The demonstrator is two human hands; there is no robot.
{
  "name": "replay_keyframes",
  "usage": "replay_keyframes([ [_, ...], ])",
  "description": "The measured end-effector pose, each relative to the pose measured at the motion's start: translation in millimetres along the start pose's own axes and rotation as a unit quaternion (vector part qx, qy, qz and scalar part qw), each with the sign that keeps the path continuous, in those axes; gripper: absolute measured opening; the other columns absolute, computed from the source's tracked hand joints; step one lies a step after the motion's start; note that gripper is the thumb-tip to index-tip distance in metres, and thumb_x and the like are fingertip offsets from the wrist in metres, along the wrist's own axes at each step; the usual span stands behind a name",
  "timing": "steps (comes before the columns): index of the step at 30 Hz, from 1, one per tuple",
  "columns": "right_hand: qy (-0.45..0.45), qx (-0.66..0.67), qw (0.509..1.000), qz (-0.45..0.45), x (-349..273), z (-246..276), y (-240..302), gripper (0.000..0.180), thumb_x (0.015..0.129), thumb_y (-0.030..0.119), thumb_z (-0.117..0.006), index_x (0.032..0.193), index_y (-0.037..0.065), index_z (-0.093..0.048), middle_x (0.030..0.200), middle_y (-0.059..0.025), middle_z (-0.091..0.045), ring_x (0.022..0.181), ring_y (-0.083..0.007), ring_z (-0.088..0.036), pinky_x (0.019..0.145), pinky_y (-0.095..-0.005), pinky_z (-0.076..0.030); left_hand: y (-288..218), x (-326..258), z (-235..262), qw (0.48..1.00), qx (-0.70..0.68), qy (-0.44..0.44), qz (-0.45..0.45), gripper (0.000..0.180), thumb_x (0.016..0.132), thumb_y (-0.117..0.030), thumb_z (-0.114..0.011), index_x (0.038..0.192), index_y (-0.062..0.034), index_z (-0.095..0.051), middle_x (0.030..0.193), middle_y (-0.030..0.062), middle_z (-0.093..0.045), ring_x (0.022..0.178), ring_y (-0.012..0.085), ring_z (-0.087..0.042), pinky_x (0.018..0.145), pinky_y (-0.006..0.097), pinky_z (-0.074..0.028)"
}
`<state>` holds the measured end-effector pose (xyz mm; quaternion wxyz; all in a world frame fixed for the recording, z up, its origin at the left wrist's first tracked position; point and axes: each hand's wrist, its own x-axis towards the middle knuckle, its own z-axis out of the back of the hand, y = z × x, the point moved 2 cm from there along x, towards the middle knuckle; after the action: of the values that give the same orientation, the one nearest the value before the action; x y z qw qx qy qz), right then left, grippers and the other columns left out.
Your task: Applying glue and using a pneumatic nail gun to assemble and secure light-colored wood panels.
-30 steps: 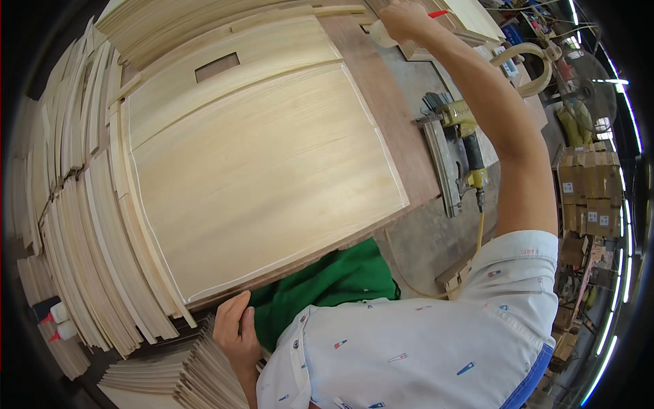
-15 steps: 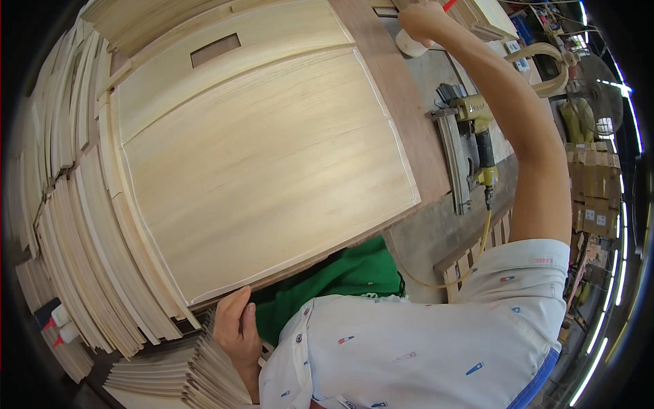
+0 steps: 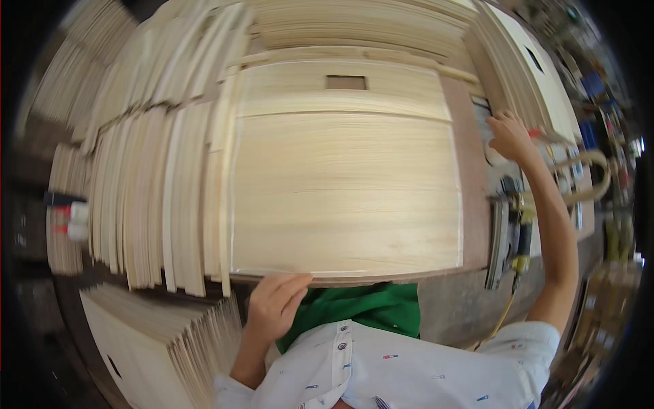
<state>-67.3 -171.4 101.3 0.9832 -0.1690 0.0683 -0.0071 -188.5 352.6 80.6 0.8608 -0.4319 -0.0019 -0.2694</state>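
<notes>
Pale, straight-grained wood makes up the big framed panel (image 3: 347, 191) that lies flat on the brown worktop (image 3: 471, 204), with its near edge right against the person's green apron (image 3: 361, 310). The left hand (image 3: 272, 303) rests at that near edge, its grip loose and half open, fingers curled up against the rim without clasping it. Judging by its thin, sheet-like centre set in a raised border with a small rectangular cut-out (image 3: 346, 82) near the far rail, the panel is probably light for its span, stiff along the frame but liable to flex in the middle; the sanded face looks smooth and a bit slippery, so the frame edges at opposite sides seem the safest places to take hold, not the centre sheet. To the left, curved wooden strips (image 3: 150, 198) stand packed on edge like ribs, and a stack of similar panels (image 3: 157, 341) sits below them. To the right, a yellow-and-black nail gun (image 3: 519, 235) lies on the worktop with its hose trailing down. Farther off, the right hand (image 3: 509, 136) reaches out over the worktop's far right side, fingers spread; whether it has hold of anything there I cannot tell.
</notes>
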Motion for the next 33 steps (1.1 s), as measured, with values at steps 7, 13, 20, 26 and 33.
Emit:
replay_keyframes([
  [7,-0.139,0.345,0.928,-0.025,-77.1,47.5,99.1,0.032,0.090,0.011,-0.062,0.119,-0.001,-0.059,0.102,-0.0164,-0.066,0.098,-0.0287,-0.063,0.087,-0.0373,-0.048,60.8,68.3,46.5,0.980,0.130,-0.128,0.078,0.021,0.091,-0.014,-0.061,0.104,0.0003,-0.068,0.100,0.0171,-0.069,0.094,0.0329,-0.066,0.082,0.037,-0.051],
  [13,-0.101,0.474,0.873,-0.054,-125.4,42.5,130.3,0.027,0.091,0.009,-0.061,0.115,-0.004,-0.061,0.093,-0.0123,-0.068,0.087,-0.0192,-0.065,0.081,-0.0313,-0.049,179.5,120.7,166.2,0.859,0.372,-0.307,0.172,0.030,0.082,-0.014,-0.063,0.110,-0.0037,-0.067,0.106,0.0171,-0.064,0.102,0.0366,-0.058,0.092,0.046,-0.045],
  [20,-0.085,0.549,0.821,-0.131,-152.4,8.8,116.4,0.028,0.092,0.011,-0.063,0.116,-0.005,-0.061,0.093,-0.0103,-0.068,0.087,-0.0164,-0.064,0.082,-0.0288,-0.049,244.0,158.9,181.8,0.833,0.473,-0.261,0.119,0.035,0.079,-0.015,-0.066,0.113,-0.0058,-0.066,0.115,0.0141,-0.061,0.107,0.0332,-0.054,0.093,0.045,-0.044],
  [26,-0.065,0.537,0.829,-0.143,-151.1,14.6,127.1,0.026,0.092,0.008,-0.062,0.114,-0.006,-0.061,0.090,-0.0100,-0.067,0.087,-0.0162,-0.063,0.081,-0.0288,-0.049,277.1,254.7,187.8,0.851,0.448,-0.253,0.103,0.035,0.080,-0.025,-0.069,0.110,-0.0055,-0.068,0.107,0.0172,-0.064,0.105,0.0362,-0.056,0.090,0.046,-0.046],
  [33,-0.059,0.530,0.813,-0.233,-178.4,4.2,121.9,0.027,0.090,0.008,-0.063,0.113,-0.006,-0.061,0.088,-0.0096,-0.067,0.081,-0.0137,-0.060,0.076,-0.0271,-0.047,297.4,300.7,204.8,0.848,0.401,-0.256,0.235,0.046,0.082,-0.041,-0.066,0.105,-0.0018,-0.069,0.104,0.0228,-0.067,0.100,0.0390,-0.062,0.088,0.048,-0.047],
])
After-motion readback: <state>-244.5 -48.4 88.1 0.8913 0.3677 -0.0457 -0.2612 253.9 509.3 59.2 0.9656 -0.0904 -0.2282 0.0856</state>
